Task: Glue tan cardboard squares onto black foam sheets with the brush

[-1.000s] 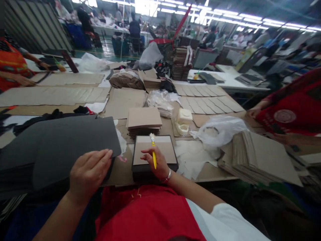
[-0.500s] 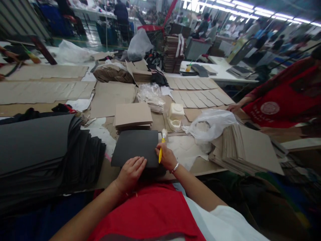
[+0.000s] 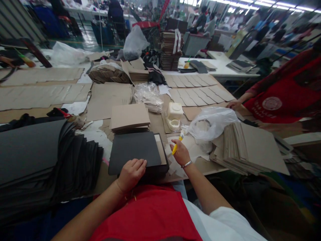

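Black sheet [image 3: 134,147] lies under the left hand [image 3: 132,172], pinch unclear; right hand [image 3: 182,154], now off it, clamps 1 yellow brush [image 3: 174,150].

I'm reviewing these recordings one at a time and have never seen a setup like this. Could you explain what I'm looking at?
There is no robot here: these are a person's bare hands, seen by a camera worn on that person's head, looking forward and down.

The left hand rests on the near edge of a dark sheet, which partly covers a lighter brown piece. The right hand holds a yellow-handled brush.

On the work table, a pile of dark sheets lies to the left, a small brown stack just beyond the hands, and a cream-coloured container, a clear plastic bag and a larger brown stack to the right. At far right stands a co-worker in red.
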Tool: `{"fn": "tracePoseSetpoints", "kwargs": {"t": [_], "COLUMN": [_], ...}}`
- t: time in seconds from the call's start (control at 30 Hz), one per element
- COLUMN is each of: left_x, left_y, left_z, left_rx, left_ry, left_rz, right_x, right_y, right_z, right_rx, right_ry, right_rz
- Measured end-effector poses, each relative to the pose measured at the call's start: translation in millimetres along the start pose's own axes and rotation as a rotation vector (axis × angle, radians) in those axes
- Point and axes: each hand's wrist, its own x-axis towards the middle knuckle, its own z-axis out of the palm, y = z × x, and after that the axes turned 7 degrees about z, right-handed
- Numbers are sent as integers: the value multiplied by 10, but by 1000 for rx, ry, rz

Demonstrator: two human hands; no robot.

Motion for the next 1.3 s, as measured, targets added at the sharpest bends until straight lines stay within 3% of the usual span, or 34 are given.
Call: {"fn": "tracePoseSetpoints", "kwargs": {"t": [0.17,0.33,0.5,0.7,0.97,1.13,1.23,1.3], "left_x": [153,82,38,105,106,158,185,209], "left_y": [166,193,128,114,112,95,60,14], "left_z": [171,325,319,297,322,251,171,115], "left_rx": [-64,-126,-187,-183,-239,-309,-344,-356], "left_ry": [-17,-30,27,40,-20,-30,-13,-1], "left_rz": [116,161,210,221,165,108,89,70], "right_x": [117,587,1186,1603,1480,1268,1186,1179], "right_y": [109,363,601,596,713,737,723,713], "right_z": [-352,-533,-388,-110,-175,-341,-391,-356], "right_rx": [41,36,-33,-155,-66,-11,98,258], "right_ry": [47,121,66,-140,-269,-219,-184,-114], "right_rz": [179,327,432,410,205,112,148,272]}}
